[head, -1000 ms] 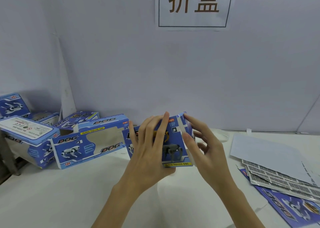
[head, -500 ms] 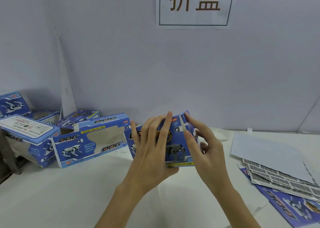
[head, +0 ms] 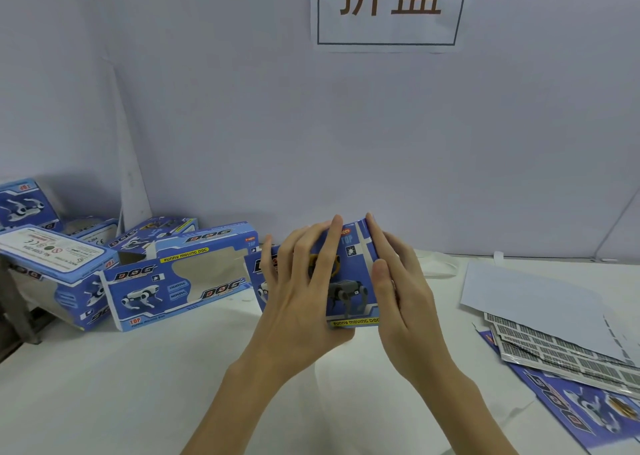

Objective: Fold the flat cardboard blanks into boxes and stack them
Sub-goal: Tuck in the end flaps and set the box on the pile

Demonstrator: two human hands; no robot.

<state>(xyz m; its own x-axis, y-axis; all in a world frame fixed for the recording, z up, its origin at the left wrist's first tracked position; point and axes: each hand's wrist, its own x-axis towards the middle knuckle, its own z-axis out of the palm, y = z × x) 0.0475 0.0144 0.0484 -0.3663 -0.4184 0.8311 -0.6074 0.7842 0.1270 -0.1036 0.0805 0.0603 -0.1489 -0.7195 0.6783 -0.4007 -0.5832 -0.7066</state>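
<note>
Now the right hand (head: 401,295) has flattened against the box's (head: 349,281) end, fingers straight, while the left hand (head: 304,292) keeps its splayed fingers pressed on the front; closing that end flap seems nearly finished.

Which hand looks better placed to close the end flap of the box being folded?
Right hand: it sits at the box's right end, fingertips on that edge. The left hand lies spread across the front, steadying it.
</note>
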